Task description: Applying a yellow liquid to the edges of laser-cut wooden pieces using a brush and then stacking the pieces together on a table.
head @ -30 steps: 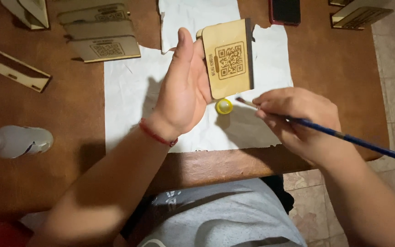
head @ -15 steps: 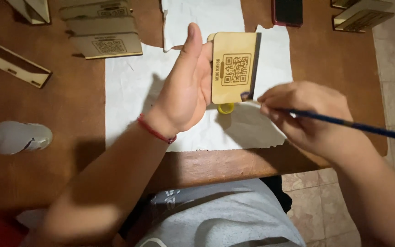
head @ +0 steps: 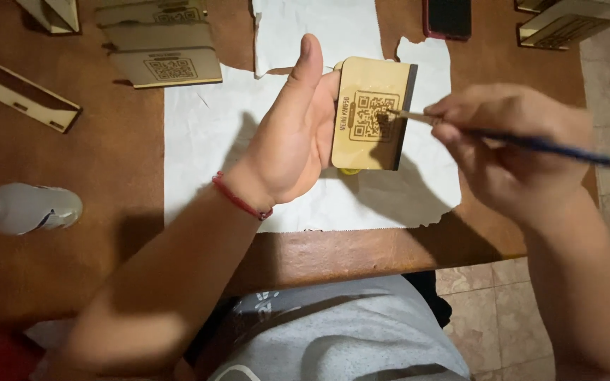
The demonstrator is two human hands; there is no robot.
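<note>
My left hand point(head: 287, 137) holds a small flat wooden plaque point(head: 370, 113) upright above the table, its engraved square code pattern facing me. A red string band circles that wrist. My right hand point(head: 513, 152) grips a thin paintbrush with a dark blue handle point(head: 531, 143). The brush tip touches the engraved pattern on the plaque. A small yellow paint pot point(head: 349, 171) peeks out just below the plaque's lower edge, mostly hidden.
White paper sheets point(head: 213, 141) cover the brown wooden table point(head: 72, 162). More wooden plaques point(head: 164, 63) and wooden pieces point(head: 26, 95) lie at the back left, others at the back right point(head: 566, 25). A dark phone point(head: 447, 17) lies at the back. A clear bottle point(head: 22, 208) rests at the left.
My right hand lifted the brush from the yellow pot up to the plaque's engraved pattern. My left hand shifted the plaque slightly lower and rightward in view.
</note>
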